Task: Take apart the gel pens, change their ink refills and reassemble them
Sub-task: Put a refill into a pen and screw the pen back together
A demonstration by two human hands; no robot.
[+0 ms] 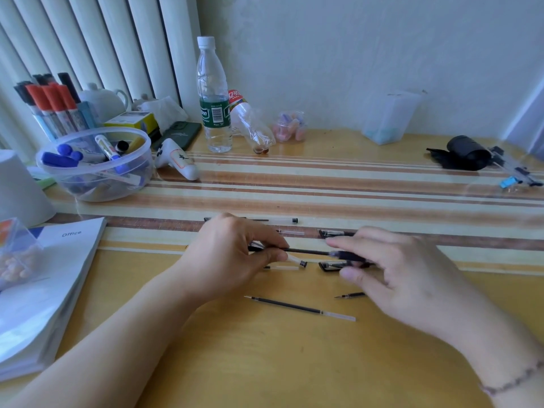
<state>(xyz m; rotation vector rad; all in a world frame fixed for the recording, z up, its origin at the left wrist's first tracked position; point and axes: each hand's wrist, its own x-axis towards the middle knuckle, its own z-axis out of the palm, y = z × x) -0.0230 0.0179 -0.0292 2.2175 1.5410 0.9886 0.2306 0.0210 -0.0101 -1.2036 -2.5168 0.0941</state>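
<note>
Left hand (235,254) pinches the refill (309,251); right hand (391,269) pinches the grip (350,255): keep both in line and slide straight, without bending

Setting: home or office desk against a wall. Evidence: wooden desk (265,363), marker tub (97,166), "Office" booklet (44,290), water bottle (213,95), teapot (103,98), vertical blinds (88,39), all beyond or left of the hands.

Left hand (232,254) pinches black refill (307,251); right hand (391,269) grips its blurred barrel end; spare refill (300,308) lies on surface (294,363).
</note>
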